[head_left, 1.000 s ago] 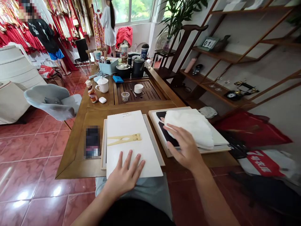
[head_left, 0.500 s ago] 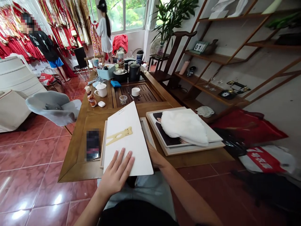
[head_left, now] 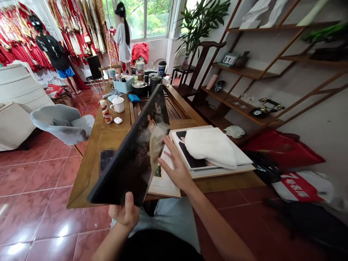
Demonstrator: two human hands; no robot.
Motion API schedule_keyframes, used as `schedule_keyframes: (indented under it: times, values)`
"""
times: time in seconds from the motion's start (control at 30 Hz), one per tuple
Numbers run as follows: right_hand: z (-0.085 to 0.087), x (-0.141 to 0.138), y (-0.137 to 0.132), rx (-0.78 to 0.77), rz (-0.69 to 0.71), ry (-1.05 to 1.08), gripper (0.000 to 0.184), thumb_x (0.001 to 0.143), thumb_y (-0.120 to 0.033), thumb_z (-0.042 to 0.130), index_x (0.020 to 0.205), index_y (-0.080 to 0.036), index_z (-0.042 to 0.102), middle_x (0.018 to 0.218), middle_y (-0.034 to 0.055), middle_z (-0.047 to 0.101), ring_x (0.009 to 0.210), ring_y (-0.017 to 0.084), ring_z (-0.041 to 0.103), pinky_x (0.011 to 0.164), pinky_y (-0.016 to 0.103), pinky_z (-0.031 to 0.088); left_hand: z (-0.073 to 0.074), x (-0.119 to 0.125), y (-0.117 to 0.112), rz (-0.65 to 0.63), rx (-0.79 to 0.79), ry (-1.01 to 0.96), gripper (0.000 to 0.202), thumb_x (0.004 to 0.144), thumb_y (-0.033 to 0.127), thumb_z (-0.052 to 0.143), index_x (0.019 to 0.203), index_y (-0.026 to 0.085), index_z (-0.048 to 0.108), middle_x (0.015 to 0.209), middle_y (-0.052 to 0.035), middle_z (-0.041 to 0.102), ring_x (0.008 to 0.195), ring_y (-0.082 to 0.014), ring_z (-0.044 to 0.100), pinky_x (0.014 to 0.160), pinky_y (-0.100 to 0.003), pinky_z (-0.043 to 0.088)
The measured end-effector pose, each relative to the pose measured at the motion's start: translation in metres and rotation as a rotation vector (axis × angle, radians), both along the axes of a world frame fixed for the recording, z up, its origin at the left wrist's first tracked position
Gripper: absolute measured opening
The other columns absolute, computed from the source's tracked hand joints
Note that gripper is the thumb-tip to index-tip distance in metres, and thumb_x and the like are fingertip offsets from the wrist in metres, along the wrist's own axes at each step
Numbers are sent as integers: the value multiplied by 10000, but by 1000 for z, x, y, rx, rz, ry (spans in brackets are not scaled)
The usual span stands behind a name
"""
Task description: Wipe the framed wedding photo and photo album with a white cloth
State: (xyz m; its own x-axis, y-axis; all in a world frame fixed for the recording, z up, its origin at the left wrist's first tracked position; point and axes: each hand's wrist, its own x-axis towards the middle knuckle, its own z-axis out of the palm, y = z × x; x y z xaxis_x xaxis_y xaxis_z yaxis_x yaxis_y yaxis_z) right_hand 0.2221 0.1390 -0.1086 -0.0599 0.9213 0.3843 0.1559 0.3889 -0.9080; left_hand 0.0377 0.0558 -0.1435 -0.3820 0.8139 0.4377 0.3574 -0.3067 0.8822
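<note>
A dark photo album (head_left: 133, 156) stands tilted up over the near end of the table, its side with a wedding-style picture facing right. My left hand (head_left: 126, 212) grips its bottom edge, thumb on the picture side. Beside the right edge is my right hand (head_left: 175, 165), its fingers spread, the fingertips at or very near the picture. Beneath the album shows part of a pale sheet or box (head_left: 164, 186) with a small green picture; the rest is hidden.
To the right, a white cloth (head_left: 208, 146) lies on a framed picture (head_left: 241, 159) in a shallow wooden box. A phone (head_left: 106, 159) is left of the album. Further back on the wooden table (head_left: 89, 170) stand a white teapot (head_left: 117, 104), a brown bottle (head_left: 106, 112) and a blue box (head_left: 123, 85).
The white page with a yellow figure is out of sight; the album is raised and tilted, its dark picture showing. My left hand went from lying flat to gripping; my right hand came forward, fingers spread.
</note>
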Motion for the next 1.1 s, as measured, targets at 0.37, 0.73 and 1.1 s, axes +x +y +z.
schedule_keyframes:
  times: [0.37,0.73,1.1]
  values:
    - [3,-8,17,-361,25,615,594,761,-530,822,1259,-270,629,1288,56,714,1250,296,633,1070,467,539,26,52,7,271,9,-610,492,1055,425,446,1533,315,404,1300,-58,716,1186,-265,698,946,-422,633]
    - [-27,19,38,-574,29,551,527,545,-388,962,980,-229,710,978,37,801,1040,298,734,994,471,586,-7,11,-21,-134,-341,-566,610,909,483,710,1417,236,483,1217,-102,720,1050,-211,735,819,-303,637]
    - [-48,34,46,-708,40,391,413,686,-365,904,1019,-238,694,1003,56,802,889,259,766,755,360,660,-13,1,-18,-196,-505,-655,518,712,548,864,988,149,683,861,-58,764,733,-201,750,668,-307,646]
